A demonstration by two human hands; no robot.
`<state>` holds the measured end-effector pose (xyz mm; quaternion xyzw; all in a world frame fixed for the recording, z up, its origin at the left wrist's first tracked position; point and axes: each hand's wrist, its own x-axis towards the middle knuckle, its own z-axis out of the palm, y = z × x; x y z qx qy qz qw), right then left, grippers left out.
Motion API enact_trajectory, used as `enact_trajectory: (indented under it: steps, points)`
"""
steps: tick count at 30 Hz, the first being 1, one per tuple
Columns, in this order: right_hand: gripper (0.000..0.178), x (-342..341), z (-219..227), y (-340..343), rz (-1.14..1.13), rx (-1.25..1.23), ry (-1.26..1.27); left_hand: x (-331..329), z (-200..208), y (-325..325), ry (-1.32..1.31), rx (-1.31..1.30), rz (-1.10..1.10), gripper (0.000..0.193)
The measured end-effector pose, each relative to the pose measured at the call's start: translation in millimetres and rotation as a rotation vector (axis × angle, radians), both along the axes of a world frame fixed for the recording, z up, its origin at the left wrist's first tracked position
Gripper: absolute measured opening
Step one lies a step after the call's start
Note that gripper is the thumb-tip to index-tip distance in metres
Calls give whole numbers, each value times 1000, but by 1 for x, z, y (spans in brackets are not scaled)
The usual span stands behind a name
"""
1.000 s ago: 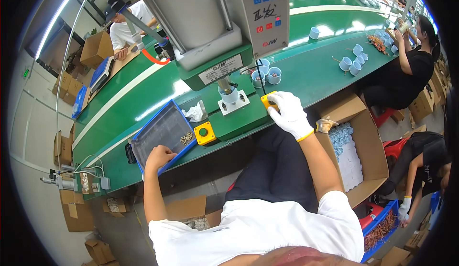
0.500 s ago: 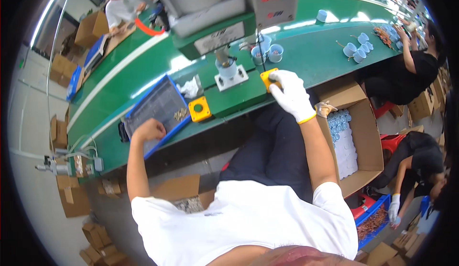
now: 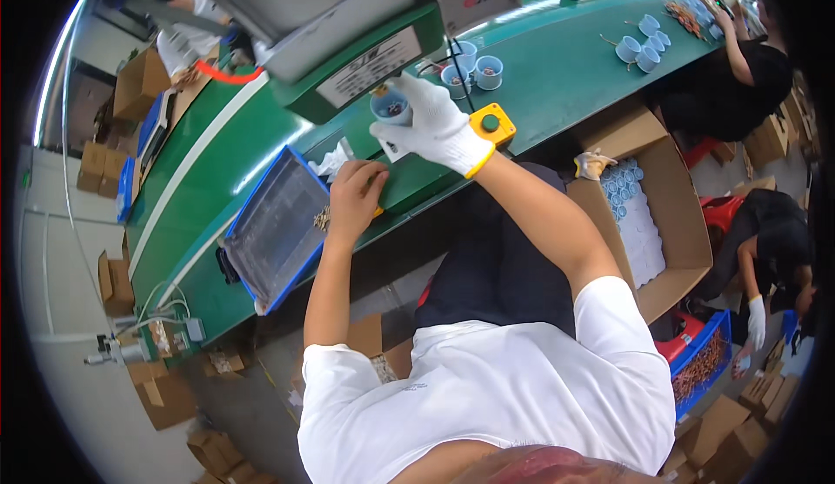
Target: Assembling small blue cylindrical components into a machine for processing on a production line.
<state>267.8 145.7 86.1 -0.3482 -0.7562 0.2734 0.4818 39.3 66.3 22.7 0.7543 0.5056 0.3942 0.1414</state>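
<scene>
Across the head view runs a glossy green worktable [image 3: 557, 84], where the gloved right hand [image 3: 433, 123] pinches a light-blue cup [image 3: 389, 120] between thumb and fingers just below the press head [image 3: 365, 71]. Bare and bent-fingered, the left hand [image 3: 355, 190] hovers near the blue-rimmed tray [image 3: 277, 223], and whether its fingertips hold anything cannot be told. Probably light, fairly stiff plastic, the cup looks smooth enough to slip and might crack if squeezed hard, so its outer wall seems the best hold, keeping fingers off the small dark parts inside.
</scene>
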Motion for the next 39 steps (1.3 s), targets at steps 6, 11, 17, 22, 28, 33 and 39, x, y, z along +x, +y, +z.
enact_trajectory:
  steps: [6,11,17,22,28,33,39]
  points:
    - [29,48,-7,25,-83,260,233,0,3,12,85,-78,-78,11]
    - [12,103,-23,71,-230,203,627,-1,0,13,96,-53,-79,14]
    - [27,142,-71,203,-539,-62,195,7,5,15,46,-110,-85,13]
    - [40,157,-79,218,-533,-141,-106,2,0,18,21,-127,-118,15]
    - [30,178,-93,110,-301,223,-734,-5,2,13,-37,-131,-60,14]
    - [36,157,-63,48,-290,-421,74,-9,-2,17,8,-134,-69,13]
    - [68,25,-8,-18,-108,70,68,-7,1,12,-47,-167,-57,13]
